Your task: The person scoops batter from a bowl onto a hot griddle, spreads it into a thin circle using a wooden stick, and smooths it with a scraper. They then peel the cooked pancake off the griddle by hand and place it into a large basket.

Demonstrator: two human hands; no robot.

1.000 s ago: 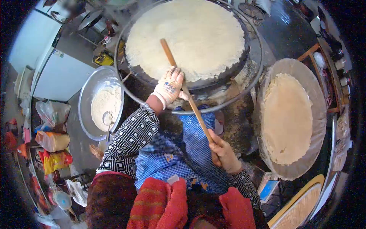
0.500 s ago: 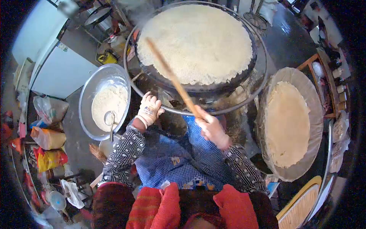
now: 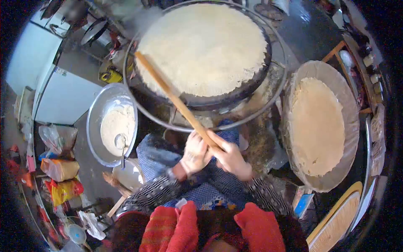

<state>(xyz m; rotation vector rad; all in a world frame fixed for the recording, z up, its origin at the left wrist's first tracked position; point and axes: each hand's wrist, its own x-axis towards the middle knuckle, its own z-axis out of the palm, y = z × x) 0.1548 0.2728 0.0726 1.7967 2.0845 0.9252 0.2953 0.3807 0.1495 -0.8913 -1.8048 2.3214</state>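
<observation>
Pale sheet (image 3: 210,50) could be torn by a dipped wooden stick (image 3: 184,111)
Stick is gripped by fingers of right hand (image 3: 232,159) and, seemingly, left hand (image 3: 194,155).

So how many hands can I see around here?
2: the person's bent left hand, up against the long, flat-looking brown wooden stick, and the right hand, gripping that stick's near end. No others show, though the dark edges could hide some.

A long, pale-brown wooden stick (image 3: 180,106) slants over the round pan's (image 3: 214,101) near-left edge.
</observation>
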